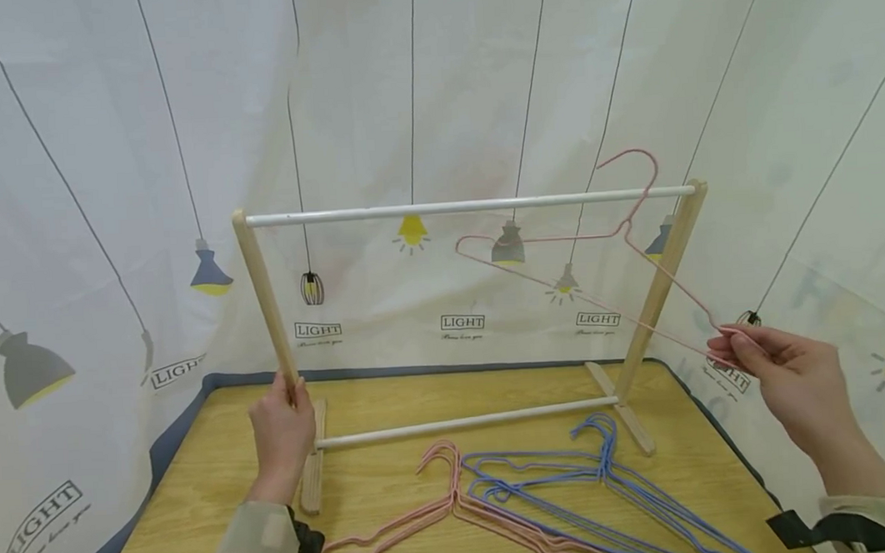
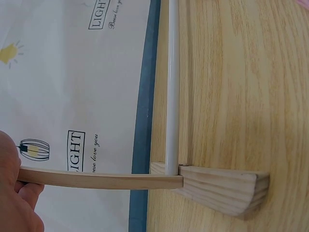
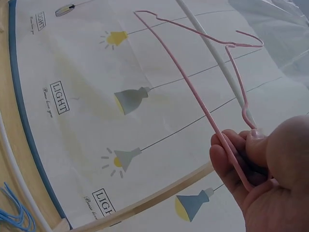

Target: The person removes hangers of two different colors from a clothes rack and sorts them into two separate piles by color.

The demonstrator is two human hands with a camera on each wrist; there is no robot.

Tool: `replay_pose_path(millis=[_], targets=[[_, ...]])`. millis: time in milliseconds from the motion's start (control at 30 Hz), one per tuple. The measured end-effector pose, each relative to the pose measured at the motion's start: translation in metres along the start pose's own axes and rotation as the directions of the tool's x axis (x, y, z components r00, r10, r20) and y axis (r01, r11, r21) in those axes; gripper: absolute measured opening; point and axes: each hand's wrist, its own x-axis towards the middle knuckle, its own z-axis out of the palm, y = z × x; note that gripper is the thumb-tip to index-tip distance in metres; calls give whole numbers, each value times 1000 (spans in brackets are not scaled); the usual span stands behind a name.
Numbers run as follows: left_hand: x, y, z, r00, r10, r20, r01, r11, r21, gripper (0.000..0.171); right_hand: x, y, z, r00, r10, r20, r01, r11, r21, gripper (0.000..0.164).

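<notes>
My right hand (image 1: 801, 391) pinches one end of a pink wire hanger (image 1: 561, 238); the hanger's hook overlaps the right part of the rack's white top rail (image 1: 469, 206) in the head view. In the right wrist view the fingers (image 3: 224, 162) curl round the hanger's corner (image 3: 193, 96). My left hand (image 1: 284, 431) grips the left wooden post (image 1: 265, 294) of the rack low down, above its foot. That post also shows in the left wrist view, running from the left hand (image 2: 17, 193) to the wooden foot (image 2: 217, 186).
Several pink hangers (image 1: 454, 501) lie stacked at the table's front, beside several blue hangers (image 1: 606, 464) to their right. A white lower bar (image 1: 465, 424) joins the rack's feet. Behind the wooden table (image 1: 389, 396) hangs a white cloth (image 1: 366, 105) printed with lamps.
</notes>
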Motion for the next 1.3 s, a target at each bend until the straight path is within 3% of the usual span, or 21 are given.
replay_pose_path(millis=[200,433,533,767,1100,1200,1300], targets=[[1,-1,1,1000,-5,-9,5,1000,-6,13,-14,3,14,991,31,132,-22,997,-69,21],[1,-1,1,1000,-16,1,16,1000,-14,7,-31,30,39,978,143,153,-98,958,-270,23],[1,0,1,1000,-18,5,18,1000,-21,6,-40,46,50,961,223,165,-167,940,-296,28],[2,0,0,1000,-18,10,19,1000,-18,9,-64,83,73,872,424,246,-371,899,-235,31],[3,4,0,1000,-17,5,17,1000,-21,9,-98,128,101,751,494,437,-479,864,-154,31],[2,4,-1,1000,-19,0,19,999,-26,8,-105,138,105,708,499,500,-495,855,-152,30],[2,4,-1,1000,-23,1,23,999,-25,8,-111,146,108,679,514,525,-512,843,-163,27]])
